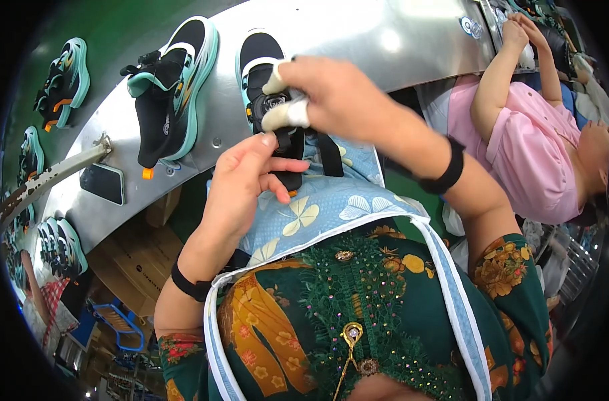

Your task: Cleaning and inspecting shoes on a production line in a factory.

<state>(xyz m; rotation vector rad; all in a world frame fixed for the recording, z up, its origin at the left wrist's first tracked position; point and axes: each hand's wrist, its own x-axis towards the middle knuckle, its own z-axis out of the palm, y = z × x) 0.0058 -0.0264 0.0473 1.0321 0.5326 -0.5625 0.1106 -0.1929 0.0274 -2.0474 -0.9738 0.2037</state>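
A black, white and teal sneaker [256, 48] lies in front of me at the metal table's near edge, toe pointing away. My right hand [331, 93], with pale covers on its fingertips, bends over the sneaker, its thumb and finger closed at the black upper beside a round dial [275, 101]. Near the heel end, my left hand [241, 177] pinches a black strap [285, 140] between thumb and forefinger; its other fingers stretch out loosely. Part of the sneaker is hidden under my hands.
A matching sneaker [196, 73] stands to the left, with a phone [102, 183] and a worn metal bar [57, 175] beyond it. More sneakers [67, 73] sit on the green surface at far left. A co-worker in pink [525, 144] works at the right. Cardboard [134, 260] lies below the table.
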